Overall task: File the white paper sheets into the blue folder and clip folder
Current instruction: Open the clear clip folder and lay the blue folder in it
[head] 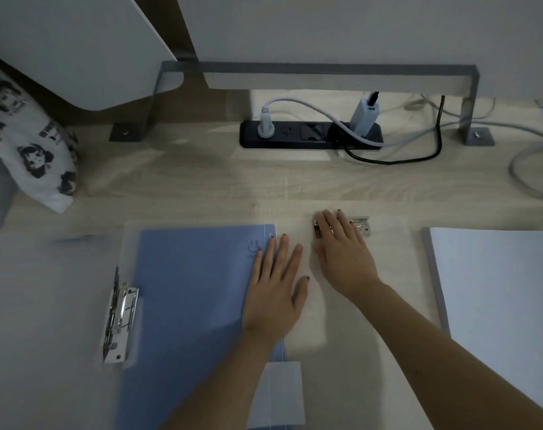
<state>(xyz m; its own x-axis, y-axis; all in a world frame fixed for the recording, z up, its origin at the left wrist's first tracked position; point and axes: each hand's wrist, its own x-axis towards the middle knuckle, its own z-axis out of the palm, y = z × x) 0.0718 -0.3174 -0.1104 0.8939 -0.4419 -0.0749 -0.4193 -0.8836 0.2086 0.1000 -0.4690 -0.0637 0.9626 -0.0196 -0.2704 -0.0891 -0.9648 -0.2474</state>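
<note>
White paper sheets [496, 290]: one neat stack at desk right, nothing on it, well apart from both hands, so no sheet looks filed yet. Probably parked there for the right hand to reach.

Blue folder [196, 290] lies flat, centre-left. A metal lever clip [121, 318] sits at its left edge and a translucent cover [47, 305] is spread out further left.

Left hand [276, 287] lies flat, fingers straight and apart, palm on the folder's right edge. Likely pinning it so it doesn't slide.

Clip folder [388, 274], a pale see-through sheet, sits just right of the blue one. Its metal clip [361, 225] is at the far edge.

Right hand [341, 246] is laid over that clip, fingers extended, not wrapped round it. Probably about to open the clamp for paper. Can't tell if it is pressing.

Behind on the desk [186, 181]: power strip [310, 136] with plugs, printed fabric bag [31, 144] far left.
</note>
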